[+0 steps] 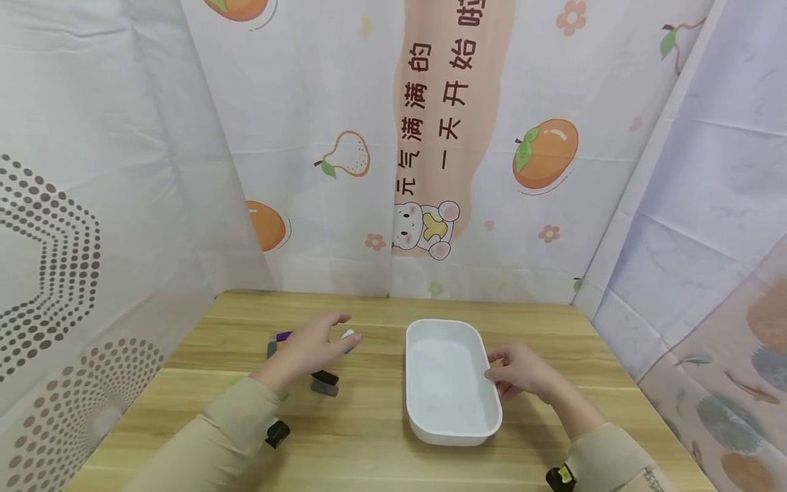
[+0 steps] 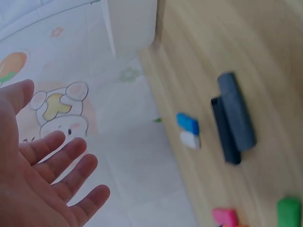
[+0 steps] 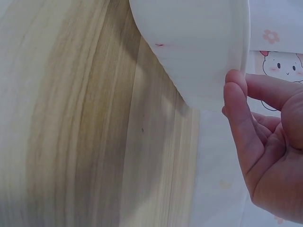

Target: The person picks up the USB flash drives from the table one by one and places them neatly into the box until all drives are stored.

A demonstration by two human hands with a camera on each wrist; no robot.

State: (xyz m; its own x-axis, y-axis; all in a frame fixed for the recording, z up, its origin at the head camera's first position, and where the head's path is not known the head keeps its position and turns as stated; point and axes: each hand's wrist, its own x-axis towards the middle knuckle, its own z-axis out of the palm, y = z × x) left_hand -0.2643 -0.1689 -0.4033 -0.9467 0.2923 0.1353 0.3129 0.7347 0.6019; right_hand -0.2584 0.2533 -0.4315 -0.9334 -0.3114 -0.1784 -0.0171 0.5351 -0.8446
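Observation:
In the head view, a white rectangular tub (image 1: 451, 383) with rounded corners is right of the middle of the table. My right hand (image 1: 522, 372) pinches its right rim between thumb and fingers; in the right wrist view the fingertips (image 3: 235, 78) sit at the rim. My left hand (image 1: 313, 347) is over the left side of the table, fingers spread and holding nothing. Below it lie a black bar (image 2: 226, 135) and a dark grey bar (image 2: 236, 111), side by side. Near them is a small blue and white block (image 2: 189, 125), partly hidden by the left hand in the head view.
A pink piece (image 2: 225, 215) and a green piece (image 2: 289, 213) also lie on the wooden table (image 1: 369, 417), by the left forearm. A printed curtain (image 1: 344, 225) closes off the back, with more hanging cloth at both sides.

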